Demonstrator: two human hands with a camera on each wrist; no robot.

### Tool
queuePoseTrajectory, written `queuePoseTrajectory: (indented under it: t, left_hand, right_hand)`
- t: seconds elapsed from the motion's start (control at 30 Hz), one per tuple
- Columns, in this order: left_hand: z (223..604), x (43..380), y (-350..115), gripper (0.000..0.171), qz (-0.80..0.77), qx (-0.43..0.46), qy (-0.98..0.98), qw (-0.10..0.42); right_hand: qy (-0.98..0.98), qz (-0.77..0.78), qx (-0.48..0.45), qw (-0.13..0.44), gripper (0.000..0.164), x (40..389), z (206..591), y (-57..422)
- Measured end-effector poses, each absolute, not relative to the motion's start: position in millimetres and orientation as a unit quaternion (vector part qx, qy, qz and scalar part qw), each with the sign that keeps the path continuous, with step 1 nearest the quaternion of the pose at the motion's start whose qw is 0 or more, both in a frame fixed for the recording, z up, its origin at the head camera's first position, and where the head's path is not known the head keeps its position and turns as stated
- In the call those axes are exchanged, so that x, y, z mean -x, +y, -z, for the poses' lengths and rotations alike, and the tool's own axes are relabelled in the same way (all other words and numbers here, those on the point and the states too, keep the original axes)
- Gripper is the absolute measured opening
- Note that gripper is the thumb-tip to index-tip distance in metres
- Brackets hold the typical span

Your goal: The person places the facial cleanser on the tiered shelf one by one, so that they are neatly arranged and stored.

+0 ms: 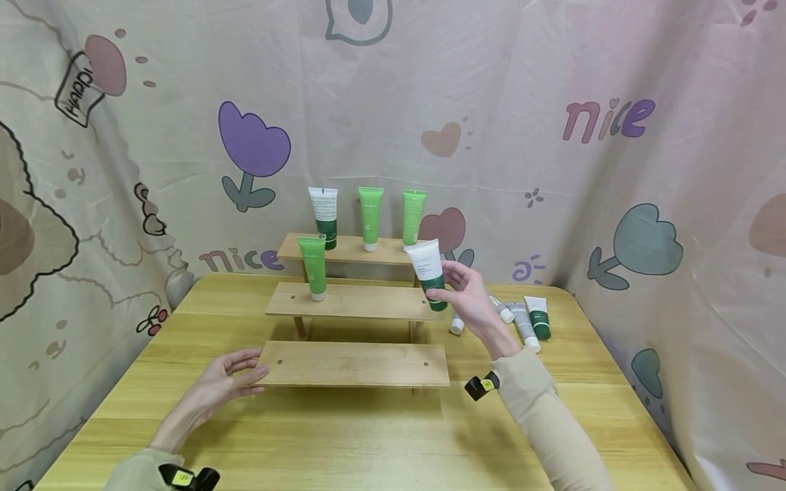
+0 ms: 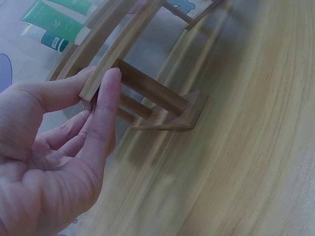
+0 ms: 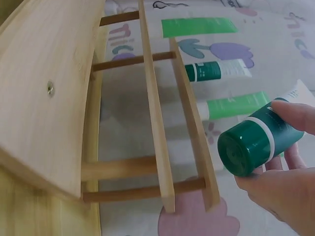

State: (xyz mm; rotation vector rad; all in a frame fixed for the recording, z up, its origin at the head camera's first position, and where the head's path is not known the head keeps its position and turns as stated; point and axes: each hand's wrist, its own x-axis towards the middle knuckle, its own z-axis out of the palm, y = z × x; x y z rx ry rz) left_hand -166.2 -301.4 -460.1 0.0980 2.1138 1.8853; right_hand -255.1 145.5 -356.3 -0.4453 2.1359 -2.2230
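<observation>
A white and dark green squeeze tube (image 1: 429, 269) is in my right hand (image 1: 467, 296), over the right end of the middle shelf, cap down and slightly tilted. The right wrist view shows thumb and fingers around its dark green cap end (image 3: 246, 147). My left hand (image 1: 224, 382) pinches the left end of the lowest board of a three-tier wooden display rack (image 1: 356, 365); in the left wrist view the thumb and fingers (image 2: 106, 105) meet around that board end. A green tube (image 1: 314, 267) stands on the middle shelf's left part.
On the top shelf stand a white and dark green tube (image 1: 324, 217), a green tube (image 1: 370, 218) and another green tube (image 1: 413, 218). Several tubes, including a white and green one (image 1: 537, 318) and a grey one (image 1: 524, 326), lie on the wooden table (image 1: 344, 443) at right. A patterned curtain (image 1: 491, 82) hangs behind.
</observation>
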Motion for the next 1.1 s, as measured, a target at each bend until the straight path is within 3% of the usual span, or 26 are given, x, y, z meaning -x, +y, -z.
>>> queuePoseTrajectory:
  t: [0.43,1.1]
  left_hand:
    - [460.1,166.2,-300.5,0.078,-0.655,-0.029,0.739,0.154]
    - [458.2,164.7,-299.3,0.078,-0.65,-0.031,0.743,0.155]
  right_hand:
    - [0.672,0.728,0.136,0.028,0.048,263.2,347.5,122.2]
    - [0.663,0.735,0.134,0.045,0.055,280.2,348.1,84.6]
